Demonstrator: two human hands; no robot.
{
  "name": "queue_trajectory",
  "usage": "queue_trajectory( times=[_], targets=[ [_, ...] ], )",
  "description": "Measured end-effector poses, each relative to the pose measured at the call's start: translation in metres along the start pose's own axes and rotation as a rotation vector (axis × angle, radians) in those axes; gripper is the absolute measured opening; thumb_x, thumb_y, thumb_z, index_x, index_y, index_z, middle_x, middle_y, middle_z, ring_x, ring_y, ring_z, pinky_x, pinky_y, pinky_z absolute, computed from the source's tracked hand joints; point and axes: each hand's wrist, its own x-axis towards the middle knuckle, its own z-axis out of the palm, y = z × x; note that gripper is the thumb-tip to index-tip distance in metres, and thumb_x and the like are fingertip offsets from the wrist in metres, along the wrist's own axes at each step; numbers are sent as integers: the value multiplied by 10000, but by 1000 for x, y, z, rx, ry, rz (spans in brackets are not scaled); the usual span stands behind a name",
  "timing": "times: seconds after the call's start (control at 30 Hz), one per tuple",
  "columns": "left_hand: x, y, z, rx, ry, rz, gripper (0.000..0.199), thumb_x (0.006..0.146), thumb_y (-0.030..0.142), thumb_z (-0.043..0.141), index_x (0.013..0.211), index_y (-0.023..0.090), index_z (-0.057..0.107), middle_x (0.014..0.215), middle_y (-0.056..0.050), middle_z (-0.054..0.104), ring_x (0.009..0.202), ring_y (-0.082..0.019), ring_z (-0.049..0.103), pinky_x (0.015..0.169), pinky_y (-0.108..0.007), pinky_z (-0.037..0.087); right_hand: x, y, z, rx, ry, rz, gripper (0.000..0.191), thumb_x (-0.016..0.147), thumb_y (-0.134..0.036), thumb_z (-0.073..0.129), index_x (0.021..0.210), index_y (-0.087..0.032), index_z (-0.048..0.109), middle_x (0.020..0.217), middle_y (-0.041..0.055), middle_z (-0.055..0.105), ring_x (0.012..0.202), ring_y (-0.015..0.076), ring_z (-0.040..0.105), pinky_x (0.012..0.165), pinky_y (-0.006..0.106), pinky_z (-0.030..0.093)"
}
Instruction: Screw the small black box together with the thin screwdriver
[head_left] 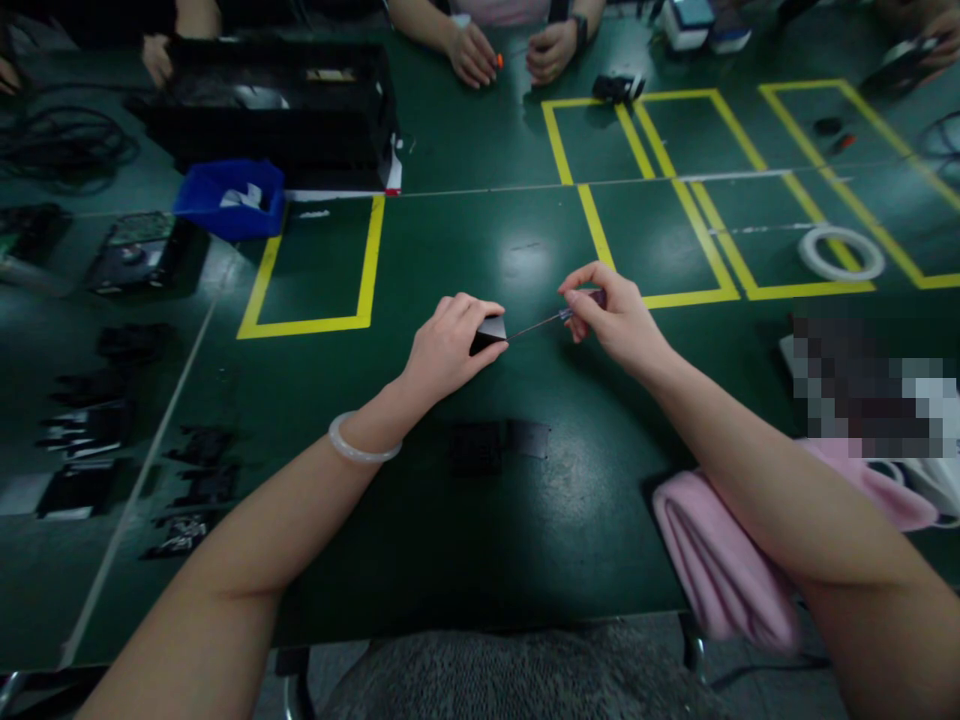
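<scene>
My left hand [456, 345] grips a small black box-like part [489, 334] with a grey top face, fingers over its far side and thumb along the near side. In my right hand [609, 312] is a screwdriver [564, 314], pinched at its dark handle. Its thin shaft points left, and the tip meets or nearly meets the near right corner of the black part; I cannot tell whether they touch. Nearer to me on the green table [405, 560] lie a flat black square piece [475, 448] and a thinner black plate [529, 438] beside it.
Black parts [199, 490] lie in groups on the left. A blue bin [231, 200] stands before a long black crate [277, 120]. At right are a white tape roll [841, 253] and a pink cloth [727, 560]. Across the table, a person's hands [474, 55] hold a small orange-tipped item.
</scene>
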Motion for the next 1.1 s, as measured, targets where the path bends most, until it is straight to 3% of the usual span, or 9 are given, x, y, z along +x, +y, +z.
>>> queue_trajectory(
  times=[0.17,0.27,0.4,0.63,0.77,0.93,1.1],
  targets=[
    [0,0,0,7,1,4,334,983,322,663,1282,190,595,1216,-113,661,1136,-297,597,967,-430,524,0,0,-1,-29,-5,-34,131,905,-183,641,977,-252,556,555,-84,558,504,131,568,599,308,472],
    [0,1,-1,12,-1,-8,333,980,327,666,1281,204,594,1217,-107,661,1135,-296,597,956,-427,526,0,1,-1,-25,-6,-34,120,937,-294,665,948,-249,555,538,-82,547,497,126,556,580,299,459],
    [0,1,-1,9,-4,-12,340,974,327,677,1281,210,594,1216,-103,663,1136,-295,598,958,-428,530,1,2,0,-26,9,3,245,965,-453,664,880,-246,565,458,-96,440,434,119,513,517,288,422],
    [0,0,0,9,5,5,355,973,314,689,1288,169,615,1216,-118,667,1127,-302,605,947,-423,531,0,1,0,-6,1,-26,142,914,-224,665,986,-264,549,535,-84,522,476,138,543,574,318,465],
    [0,0,0,3,3,4,349,973,318,686,1285,184,606,1215,-111,667,1128,-297,601,951,-424,527,0,1,0,-39,12,-47,155,901,-244,682,989,-266,556,584,-74,548,502,141,562,589,324,468],
    [0,0,-1,6,-2,2,341,977,319,679,1282,189,601,1209,-109,665,1125,-294,598,941,-423,530,2,3,0,-30,10,-29,103,973,-315,620,919,-256,555,500,-71,523,478,146,534,577,319,438],
    [0,0,0,12,2,8,352,975,319,688,1287,179,603,1217,-112,661,1132,-294,598,942,-417,532,2,4,0,-26,3,-23,77,950,-228,620,942,-248,547,494,-85,508,457,135,518,560,310,428]
  ],
)
